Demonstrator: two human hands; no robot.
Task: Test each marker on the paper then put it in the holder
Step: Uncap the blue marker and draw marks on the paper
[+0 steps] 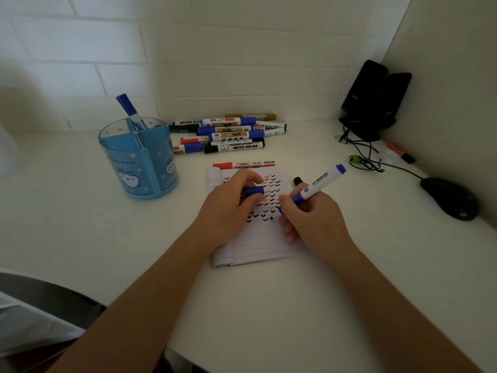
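I see a white desk [295, 305] from above, with both my bare arms reaching in from the bottom of the frame. At the centre, my right hand [309, 216] grips an uncapped blue marker [317, 184], its tip down on the lined paper [258, 246] and its tail angled toward the upper right. My left hand [228, 208] rests on the paper just to the left, fingers closed around the blue cap [254, 190]. The paper carries rows of small tick marks in black, blue, red and yellow.

At centre left stands the blue translucent holder [139, 162], one blue marker in holder [130, 111] leaning toward the upper left. A pile of markers [228, 133] lies above the paper, near the tiled wall. A red marker [243, 165] lies along the paper's top edge. On the right sit a black mouse [449, 197] and a black speaker [373, 95].
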